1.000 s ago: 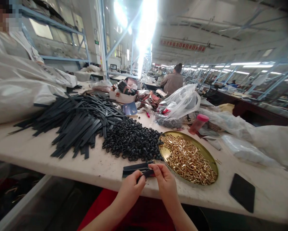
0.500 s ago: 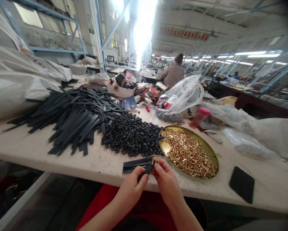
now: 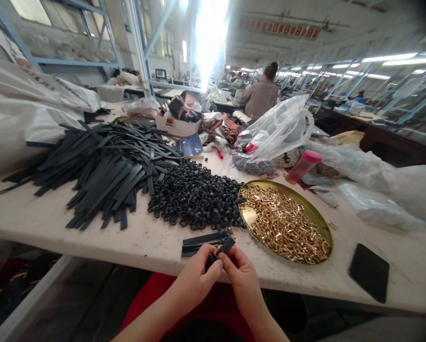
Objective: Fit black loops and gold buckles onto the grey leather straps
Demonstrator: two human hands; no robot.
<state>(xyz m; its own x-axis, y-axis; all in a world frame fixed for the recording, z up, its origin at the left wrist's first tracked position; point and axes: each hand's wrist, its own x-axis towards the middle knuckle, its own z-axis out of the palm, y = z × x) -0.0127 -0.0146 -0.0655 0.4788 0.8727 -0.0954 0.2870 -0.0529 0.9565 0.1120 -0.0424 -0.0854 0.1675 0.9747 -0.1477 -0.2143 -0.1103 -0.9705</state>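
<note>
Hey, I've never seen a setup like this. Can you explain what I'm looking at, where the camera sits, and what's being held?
Sure. No robot is at work here, just a person's bare left hand and right hand. The view comes from a camera worn on that person's head, looking forward and down. On the pale table lie a heap of long dark strips, a pile of small black rings and a round tray of gold metal pieces. To the tray's right is a flat black object, perhaps a phone. Both hands meet at the table's near edge, holding a dark strap between the fingers; they partly hide it.
</note>
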